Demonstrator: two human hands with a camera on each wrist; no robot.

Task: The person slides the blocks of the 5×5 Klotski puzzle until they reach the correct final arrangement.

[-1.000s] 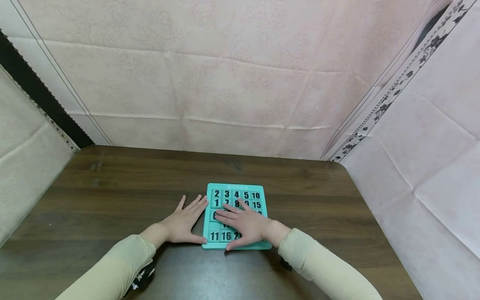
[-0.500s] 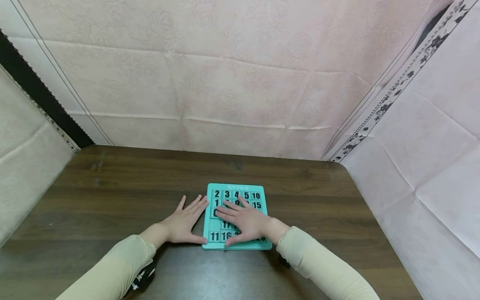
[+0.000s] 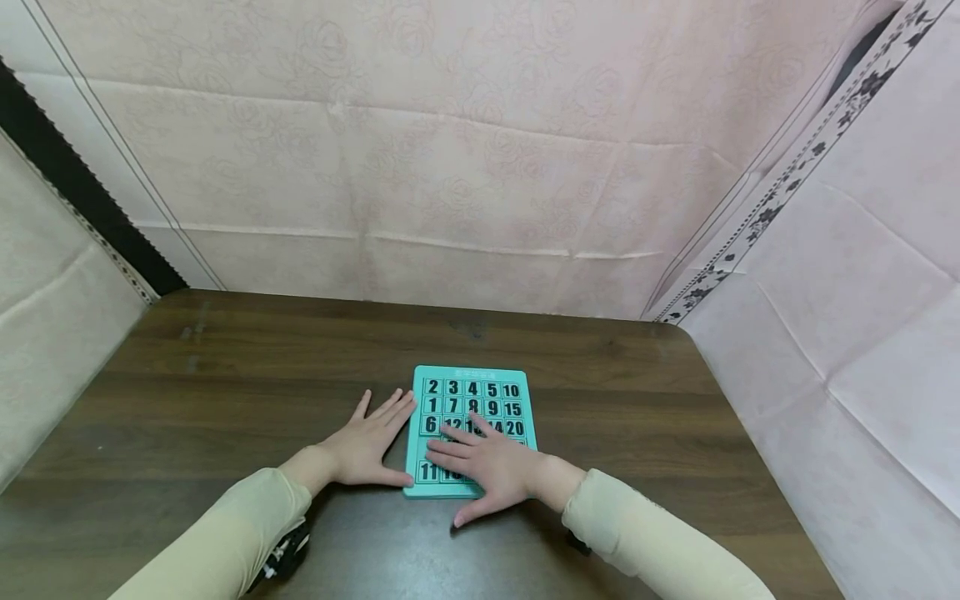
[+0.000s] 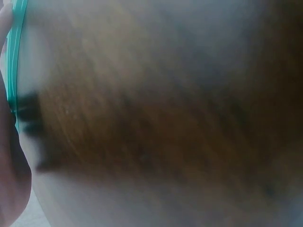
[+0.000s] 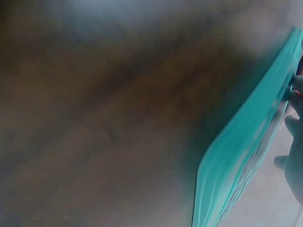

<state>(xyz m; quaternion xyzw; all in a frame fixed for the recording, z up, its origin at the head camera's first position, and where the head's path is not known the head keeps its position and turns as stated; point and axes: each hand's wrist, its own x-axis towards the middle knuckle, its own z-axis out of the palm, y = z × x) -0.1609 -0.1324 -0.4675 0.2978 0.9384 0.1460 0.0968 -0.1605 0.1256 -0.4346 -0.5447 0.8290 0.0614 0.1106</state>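
Note:
A teal board of numbered tiles (image 3: 471,375) lies flat on the table in the head view. My left hand (image 3: 365,442) lies beside it with spread fingers, fingertips and thumb touching its left edge. Over the lower part of the board is my right hand (image 3: 495,468), fingers spread and covering several tiles; its thumb reaches past the near edge. The top rows, with 2, 3, 4, 5, 10 and below, are visible. The board's side (image 4: 14,56) shows at the left of the left wrist view, and the board (image 5: 236,151) slants through the right wrist view.
The brown wooden table (image 3: 247,375) extends around the board. Pale patterned cloth (image 3: 450,167) hangs behind its far edge, with more cloth (image 3: 862,350) on the right and on the left. A black strip (image 3: 82,179) runs down the left cloth.
My right hand has moved toward the near edge of the board, uncovering tiles in the middle rows. My left hand has stayed in place.

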